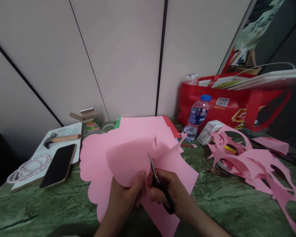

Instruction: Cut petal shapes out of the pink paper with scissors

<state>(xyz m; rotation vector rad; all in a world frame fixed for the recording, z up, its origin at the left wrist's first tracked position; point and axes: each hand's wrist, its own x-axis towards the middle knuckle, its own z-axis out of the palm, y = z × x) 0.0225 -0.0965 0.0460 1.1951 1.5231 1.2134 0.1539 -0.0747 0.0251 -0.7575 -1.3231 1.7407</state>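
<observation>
Head view shows us both hands at work over the green table [51,214], with the pink sheet [128,161] raised between them, above more pink paper. Our left hand [127,192] pinches its near edge, thumb on top and fingers mostly hidden underneath; holding it there, close to the blades, probably keeps the thin paper from sagging while its far part curls freely upward. Our right hand [171,187] is closed around the scissors [158,181], fingers wrapped at the black handle and the tip pointing away from us — an angle that seems to suit following a curve. One blade shows against the paper; how far the pair is parted, we cannot tell. Under the left side lie scalloped pink pieces [92,158], overlapping flat, perhaps so their rounded edges stay uncreased. Pink offcuts [259,161] are heaped at the right, apart from the sheet, which likely leaves room for the elbows. The phone [59,166], hammer [65,138] and bead strands [32,168] sit on or against a white board [75,130] at the left, while the bottle [197,117] stands near the red bag [222,113] — out of the hands' way, we judge.
</observation>
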